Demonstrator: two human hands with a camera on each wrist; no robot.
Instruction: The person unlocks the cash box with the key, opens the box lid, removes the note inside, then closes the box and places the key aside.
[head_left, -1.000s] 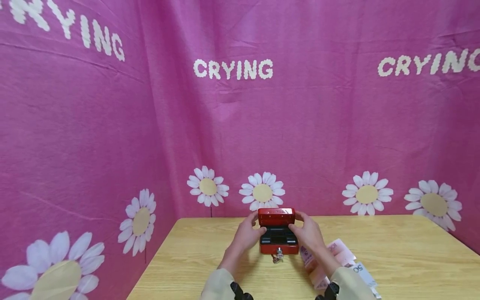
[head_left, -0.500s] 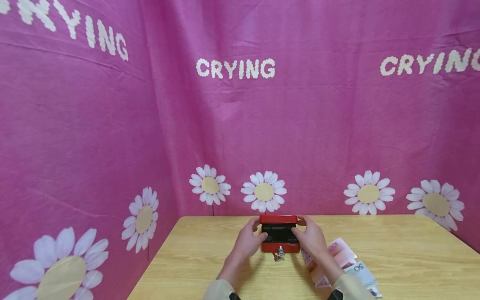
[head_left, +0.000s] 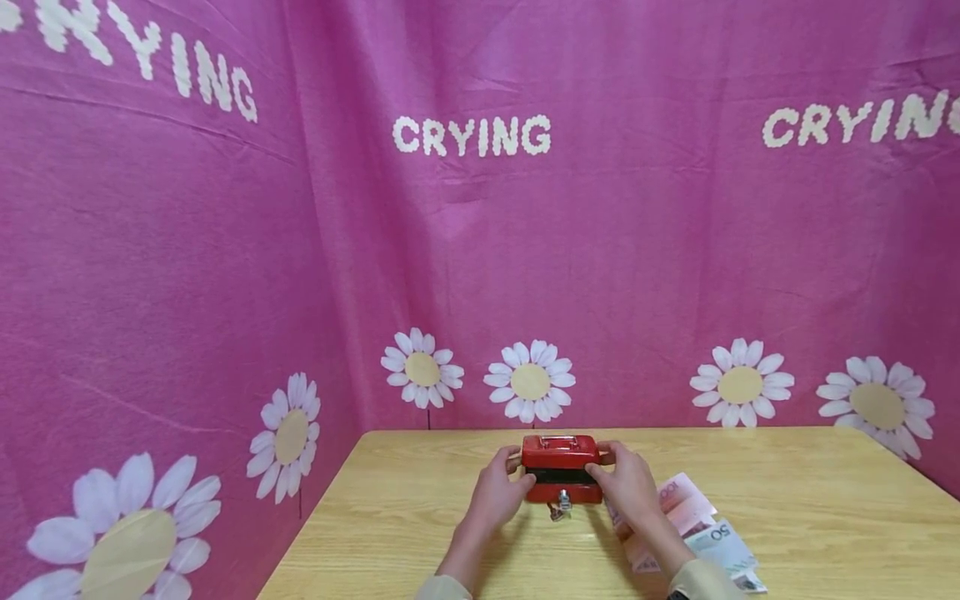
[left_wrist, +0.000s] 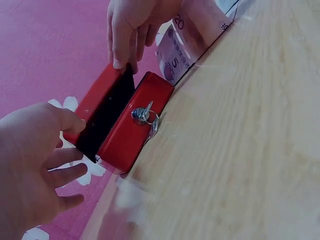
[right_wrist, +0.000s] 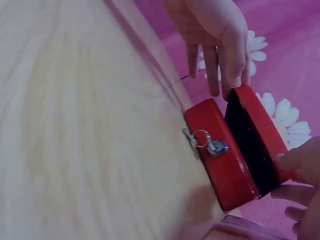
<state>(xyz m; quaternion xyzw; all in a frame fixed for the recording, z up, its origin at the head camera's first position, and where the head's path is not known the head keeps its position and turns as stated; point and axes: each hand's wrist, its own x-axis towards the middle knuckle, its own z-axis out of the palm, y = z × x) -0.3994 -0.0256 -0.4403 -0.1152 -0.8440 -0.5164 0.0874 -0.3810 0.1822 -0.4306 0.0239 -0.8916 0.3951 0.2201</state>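
Note:
A small red cash box (head_left: 542, 493) stands on the table, its lid (head_left: 558, 456) partly lowered with a dark gap along the front. My left hand (head_left: 497, 490) pinches the lid's left end, thumb at the front corner and forefinger behind. At the other end my right hand (head_left: 628, 485) holds the lid the same way. Silver keys (left_wrist: 154, 125) hang on a ring from the key (left_wrist: 148, 109) in the front lock. The remaining left fingers (left_wrist: 67, 175) spread loosely below the lid's end. Inside the box only black shadow shows.
Several banknotes (head_left: 686, 502), pink ones and a greenish 50 (head_left: 723, 543), lie right of the box, partly behind my right forearm. The wooden table (head_left: 405, 500) backs onto a pink curtain (head_left: 600, 250) with daisies.
The lid has swung down from standing upright to nearly over the box, its handle now showing. Both hands have moved with it, keeping hold of its ends.

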